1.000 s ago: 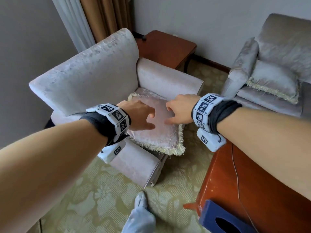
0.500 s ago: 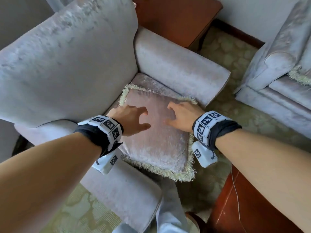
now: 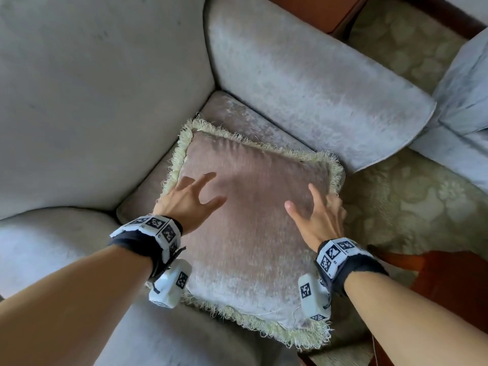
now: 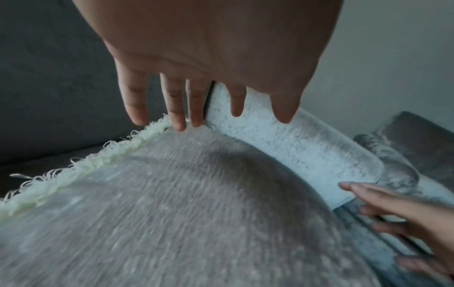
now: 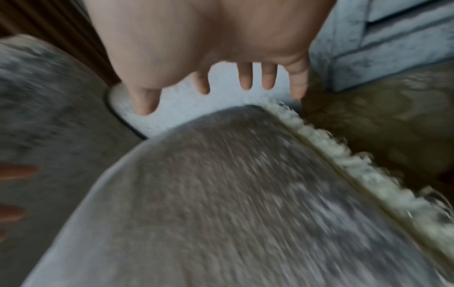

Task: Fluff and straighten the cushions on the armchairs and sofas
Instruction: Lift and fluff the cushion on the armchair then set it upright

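A square pinkish velvet cushion with a cream fringe lies flat on the seat of a pale velvet armchair. My left hand is over the cushion's left side, fingers spread and straight, near the fringe. My right hand hovers at the cushion's right edge, fingers spread too. In the left wrist view the left hand has straight fingers reaching toward the cushion by its fringed edge. The right wrist view shows the right hand spread above the blurred cushion. Neither hand grips anything.
The armchair's backrest rises at left and its near arm lies under my left forearm. A second pale seat stands at right. Patterned carpet lies between them. A red-brown wooden table is at lower right.
The head view has come closer, over the cushion. Both hands have moved apart toward the cushion's left and right edges, and their fingers have spread out.
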Motion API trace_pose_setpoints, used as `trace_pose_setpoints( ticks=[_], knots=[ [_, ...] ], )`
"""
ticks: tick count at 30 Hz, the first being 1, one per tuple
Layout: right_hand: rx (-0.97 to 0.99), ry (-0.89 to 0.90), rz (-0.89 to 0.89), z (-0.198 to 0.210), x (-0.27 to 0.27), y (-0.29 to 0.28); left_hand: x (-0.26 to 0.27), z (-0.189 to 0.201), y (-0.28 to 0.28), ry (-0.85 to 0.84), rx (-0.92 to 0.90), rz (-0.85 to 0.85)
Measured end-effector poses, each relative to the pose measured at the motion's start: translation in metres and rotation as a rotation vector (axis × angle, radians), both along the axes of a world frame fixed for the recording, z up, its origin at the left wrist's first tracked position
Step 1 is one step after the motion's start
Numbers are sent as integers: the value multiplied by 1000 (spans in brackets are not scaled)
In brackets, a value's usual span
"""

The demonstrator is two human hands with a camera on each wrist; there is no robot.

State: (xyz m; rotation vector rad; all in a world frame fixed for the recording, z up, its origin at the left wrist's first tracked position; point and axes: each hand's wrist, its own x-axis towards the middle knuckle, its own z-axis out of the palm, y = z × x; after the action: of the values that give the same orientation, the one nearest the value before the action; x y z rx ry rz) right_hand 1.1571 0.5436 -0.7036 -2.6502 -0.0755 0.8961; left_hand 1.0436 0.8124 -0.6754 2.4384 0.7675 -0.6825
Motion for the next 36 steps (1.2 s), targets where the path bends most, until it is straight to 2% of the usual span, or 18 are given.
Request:
trace_pose_setpoints(
  ticks=[3,7,11,16,22,27,36],
  knots=[
    [-2,-1,-65,-33,-10,-8,-4,-36,12,24,-2,-8],
    [25,-34,-114,-60,-23,-3,-18,-73,28,75,-19,75],
    [32,-48,-144,-80,-27,-1,-22,-96,42,118,-32,122],
    [61,-16,-184,-98,-29,-5,-16,-116,48,97,-143,183],
    [51,3,-201,-108,-22,-7,-11,-130,53,65,-270,260],
    [123,32,-255,-99,-17,-2,-8,-127,53,26,-338,311],
    [266,-130,-174,-65,-11,11,-17,-100,50,-167,-344,367]
  ],
)
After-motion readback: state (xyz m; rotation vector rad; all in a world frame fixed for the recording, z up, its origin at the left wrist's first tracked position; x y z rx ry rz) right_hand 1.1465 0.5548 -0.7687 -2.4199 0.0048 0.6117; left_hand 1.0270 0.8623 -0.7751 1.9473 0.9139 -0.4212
